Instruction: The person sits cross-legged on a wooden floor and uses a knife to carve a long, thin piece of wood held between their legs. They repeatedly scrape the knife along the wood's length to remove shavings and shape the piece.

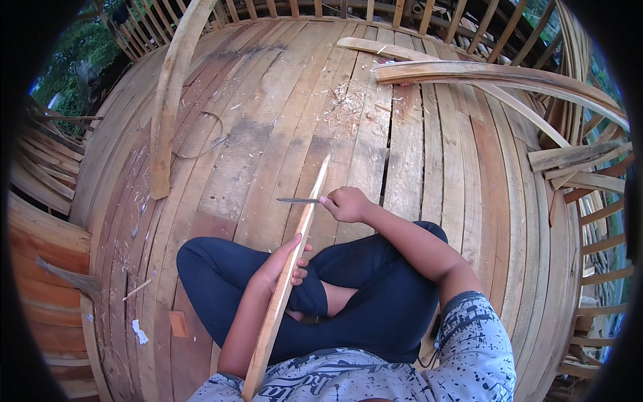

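Observation:
A long, pale wooden stick (284, 285) slants from beside my chest up to a tapered point above my crossed legs. My left hand (284, 262) is wrapped round its middle, thumb along one side and fingers on the other. In my closed right hand (347, 204) is a knife, its handle hidden by the fist. The dark knife blade (297, 200) points left and lies across the stick a little below the tip. From this view I cannot tell how deep the edge sits in the wood.
Wood shavings (355, 100) litter the plank floor (268, 174) ahead. A long board (173, 100) leans at the left. Thick planks (482, 72) jut in from the right. Slatted railings (606, 244) edge the floor. A small wood block (179, 324) lies left of my knee.

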A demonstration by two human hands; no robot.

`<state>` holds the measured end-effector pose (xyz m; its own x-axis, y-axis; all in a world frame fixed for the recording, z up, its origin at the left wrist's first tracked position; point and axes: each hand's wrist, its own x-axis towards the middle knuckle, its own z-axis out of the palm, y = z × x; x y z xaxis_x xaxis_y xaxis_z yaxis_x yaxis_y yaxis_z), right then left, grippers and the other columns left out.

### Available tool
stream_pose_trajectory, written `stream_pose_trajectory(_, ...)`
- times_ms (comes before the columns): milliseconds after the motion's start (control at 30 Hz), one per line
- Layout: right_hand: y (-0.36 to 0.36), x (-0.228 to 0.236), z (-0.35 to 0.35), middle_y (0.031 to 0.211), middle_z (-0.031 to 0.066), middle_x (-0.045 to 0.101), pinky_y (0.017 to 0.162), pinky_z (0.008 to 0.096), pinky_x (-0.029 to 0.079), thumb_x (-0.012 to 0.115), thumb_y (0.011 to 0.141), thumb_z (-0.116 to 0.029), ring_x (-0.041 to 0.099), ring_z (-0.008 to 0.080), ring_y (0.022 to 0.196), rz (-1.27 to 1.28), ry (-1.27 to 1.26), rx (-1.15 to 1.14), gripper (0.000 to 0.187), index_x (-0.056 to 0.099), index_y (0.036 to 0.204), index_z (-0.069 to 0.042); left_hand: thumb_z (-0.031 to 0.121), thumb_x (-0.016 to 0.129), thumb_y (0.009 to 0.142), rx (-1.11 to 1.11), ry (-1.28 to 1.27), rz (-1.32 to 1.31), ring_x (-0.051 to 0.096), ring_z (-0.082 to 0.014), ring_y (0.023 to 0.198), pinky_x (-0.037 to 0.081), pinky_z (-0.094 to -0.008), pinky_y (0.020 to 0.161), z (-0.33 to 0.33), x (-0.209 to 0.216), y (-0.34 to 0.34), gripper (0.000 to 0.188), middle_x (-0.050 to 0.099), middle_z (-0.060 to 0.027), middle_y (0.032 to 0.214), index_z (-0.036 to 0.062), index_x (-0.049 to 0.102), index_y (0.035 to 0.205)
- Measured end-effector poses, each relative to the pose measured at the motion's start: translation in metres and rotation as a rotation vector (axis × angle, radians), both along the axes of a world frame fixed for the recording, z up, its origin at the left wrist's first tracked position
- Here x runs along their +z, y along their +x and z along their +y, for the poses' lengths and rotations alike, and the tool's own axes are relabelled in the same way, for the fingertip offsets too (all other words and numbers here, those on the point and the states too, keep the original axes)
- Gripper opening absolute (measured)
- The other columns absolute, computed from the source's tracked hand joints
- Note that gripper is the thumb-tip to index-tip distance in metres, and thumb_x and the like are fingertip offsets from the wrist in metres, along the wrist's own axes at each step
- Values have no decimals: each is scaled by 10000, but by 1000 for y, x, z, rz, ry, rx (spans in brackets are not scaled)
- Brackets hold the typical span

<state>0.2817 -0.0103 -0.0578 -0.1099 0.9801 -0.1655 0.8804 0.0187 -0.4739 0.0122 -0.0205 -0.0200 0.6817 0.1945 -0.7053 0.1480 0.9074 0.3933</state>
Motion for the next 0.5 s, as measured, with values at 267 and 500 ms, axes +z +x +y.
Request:
stream_pose_trajectory(267, 11, -15, 3, 739, 212, 649, 720, 509, 491, 427, 1006, -438, 640, 421, 768, 130, 144, 32, 497, 666, 860, -26, 599, 444, 953, 43, 63, 67, 555, -182, 588, 496, -304, 531, 30, -8, 31, 555, 542, -55, 707, 61, 571, 996)
stream_pose_trajectory(500, 6, -4, 3, 705, 185, 639, 702, 499, 495, 466, 995, -380, 643, 398, 747, 87, 128, 22, 417, 663, 865, -36, 431, 414, 965, -69, -105, -89, 440, -134, 447, 385, -283, 394, 58, -62, 44, 348, 466, -1, 594, 112, 537, 896)
